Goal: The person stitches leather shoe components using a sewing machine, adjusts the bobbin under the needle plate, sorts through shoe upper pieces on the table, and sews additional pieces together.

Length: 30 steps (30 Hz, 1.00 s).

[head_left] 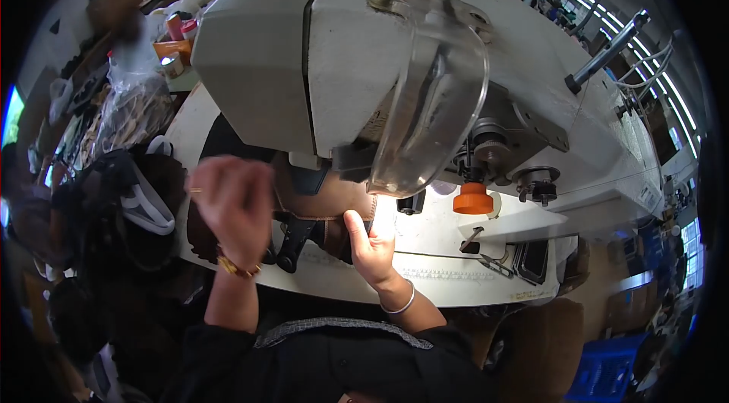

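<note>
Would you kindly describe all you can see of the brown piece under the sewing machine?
The brown piece looks like smooth leather, pale stitching along its near edge, a dark blue patch upon it. It lies beneath the sewing machine, partly hidden. The right hand has its thumb at the near right edge; whether the blurred left hand touches it is unclear.

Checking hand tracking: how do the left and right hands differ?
The left hand is motion-blurred and curled; the right hand is sharper, thumb extended at the edge of the brown piece. The left hand has a gold-toned bracelet, the right hand a silver-toned bangle. Both hands are gloveless.
</note>
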Tool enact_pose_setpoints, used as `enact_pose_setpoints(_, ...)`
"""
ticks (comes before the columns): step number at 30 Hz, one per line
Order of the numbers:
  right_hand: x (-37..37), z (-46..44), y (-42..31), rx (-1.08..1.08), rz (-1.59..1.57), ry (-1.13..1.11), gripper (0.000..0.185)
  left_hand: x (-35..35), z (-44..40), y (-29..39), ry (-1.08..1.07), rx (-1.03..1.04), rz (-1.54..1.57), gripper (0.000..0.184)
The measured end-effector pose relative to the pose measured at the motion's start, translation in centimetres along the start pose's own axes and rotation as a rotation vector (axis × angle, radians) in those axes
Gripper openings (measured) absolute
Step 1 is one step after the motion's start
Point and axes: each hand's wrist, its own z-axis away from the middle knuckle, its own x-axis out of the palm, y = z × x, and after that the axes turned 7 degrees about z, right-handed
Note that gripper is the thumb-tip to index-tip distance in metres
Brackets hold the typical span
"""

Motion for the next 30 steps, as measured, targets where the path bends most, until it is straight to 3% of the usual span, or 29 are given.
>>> enact_pose_setpoints(3,-0.2,0.3,-0.1,0.022,-0.078,-0.054,0.026,1.7,0.8,4.0,-0.296,0.131,0.165,0.017)
enact_pose_setpoints(6,-0.7,0.0,-0.8,0.003,-0.103,-0.095,0.024,3.2,1.4,5.2,-0.334,0.072,0.175,0.014)
enact_pose_setpoints(12,-0.8,-0.4,-1.1,-0.081,-0.087,-0.044,0.024,3.6,1.5,5.0,-0.391,0.201,0.018,0.016)
enact_pose_setpoints(18,-0.9,-0.8,-1.2,-0.112,-0.125,-0.036,0.018,3.4,2.4,5.5,-0.459,0.018,0.133,0.020)
enact_pose_setpoints(22,-0.9,-1.0,-1.6,-0.003,-0.203,-0.052,0.012,3.1,2.2,4.8,-0.576,-0.264,0.462,0.016)
enact_pose_setpoints(23,-0.9,-1.0,-1.6,0.017,-0.210,-0.059,0.011,3.0,2.4,4.4,-0.572,-0.531,0.792,0.015)
enact_pose_setpoints(26,-1.1,-1.0,-1.4,0.058,-0.206,-0.088,0.011,3.2,3.2,5.2,-0.432,-0.646,0.848,0.014)
enact_pose_setpoints(27,-1.1,-0.9,-1.3,0.060,-0.208,-0.097,0.010,3.4,2.7,5.8,-0.387,-0.546,0.762,0.012)
enact_pose_setpoints(30,-0.9,-1.0,-0.9,0.017,-0.235,-0.085,0.006,3.5,2.7,5.4,-0.390,-0.507,0.760,0.010)
